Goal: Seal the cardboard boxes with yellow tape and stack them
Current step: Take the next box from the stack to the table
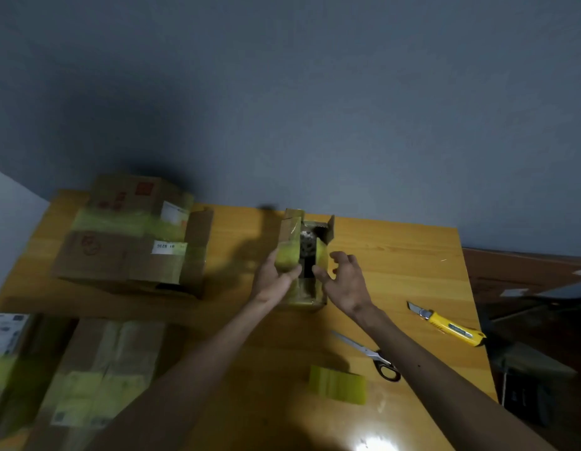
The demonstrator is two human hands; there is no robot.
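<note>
Cardboard throughout. The big box [126, 242], well out past the left hand [276, 276], already has yellow tape across it, with one end flap sticking up. It's probably the heaviest unit, so it's the natural base of the stack. It should be stiff enough to lift with two hands under the bottom edges, not by the flaps.

Two more taped boxes [97, 369] sit below and outboard of the left forearm, blurred. I can't tell their weight.

The small box [290, 232] is between both hands with its top open and flaps up. It has yellow tape patches on its walls. The contents are dark and unreadable. It looks light, with thin walls that will bow if squeezed, so hold it by the side walls low down. The taped faces are likely slick.

The left hand grips the box's left wall, thumb inside the opening and fingers outside. The right hand [346, 281] is spread open, holding nothing, with its thumb at the box's right wall.

Surroundings:
- The wood table [396, 262] is under everything.
- A loose piece of yellow tape [337, 384] lies near the right forearm, on the body side. It's flimsy and will stick to itself.
- The scissors [370, 353] are just beside that forearm.
- The utility knife [452, 324] is outboard of the right wrist with its blade out. Watch it on any sweep to the right.

The raised flaps block sealing. Fold them down first.
</note>
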